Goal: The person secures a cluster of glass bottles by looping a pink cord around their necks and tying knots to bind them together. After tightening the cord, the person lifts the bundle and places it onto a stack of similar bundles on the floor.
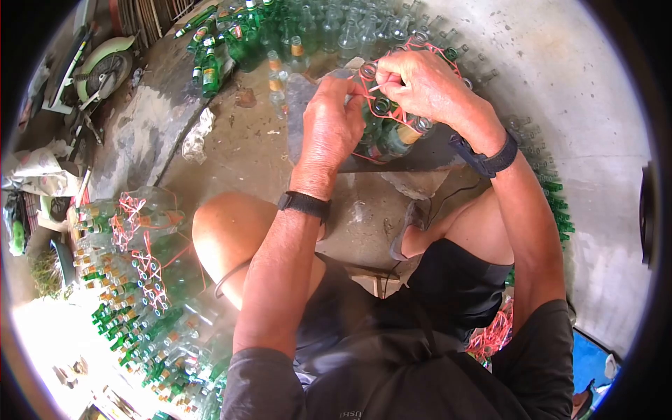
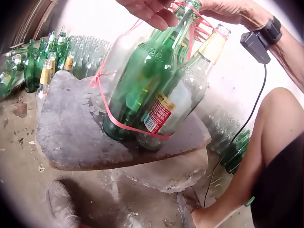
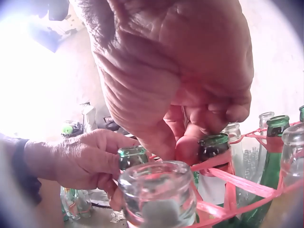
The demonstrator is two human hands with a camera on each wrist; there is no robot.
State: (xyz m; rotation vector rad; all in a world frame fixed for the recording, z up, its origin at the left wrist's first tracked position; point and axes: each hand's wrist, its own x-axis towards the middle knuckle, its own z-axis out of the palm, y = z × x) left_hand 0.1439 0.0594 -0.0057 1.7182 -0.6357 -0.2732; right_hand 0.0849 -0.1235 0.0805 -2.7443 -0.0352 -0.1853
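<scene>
Bottles [image 2: 142,88], tied as a bundle, stand on a slab [image 2: 61,118] just below & beyond both hands; pink twine [image 2: 121,126] rings them low down & laces round the necks. L hand [image 1: 330,119]: fingers bent in, thumb + index seem to pinch twine by the near-side necks. R hand [image 1: 423,82]: curled over the necks, fingertips pinching a thin pale piece [image 1: 374,87]; can't tell if that's a twine end or a tool.

Risks, my guess: twine may slip off a smooth neck if pulled unevenly or if either pinch loosens, so the lacing slackens & btls splay. Low loop looks to rest on slick glass w/ little to stop it sliding. Hard tug twd either hand could tip the lot; front btls sit near the slab edge, so a fall = broken glass by the feet. Necks nearly touch, so a knock could chip a rim [image 3: 156,173].

Writing: green btl under L hand has raised letters, approx "TAO" at the end, rest unclear. Clear btl beside it: red label [image 2: 159,114] w/ gold top & barcode, fine print too blurred. Gold neck label [image 2: 212,47] nearer R hand, no legible text. Shirt [image 1: 350,392] print: unreadable.
</scene>
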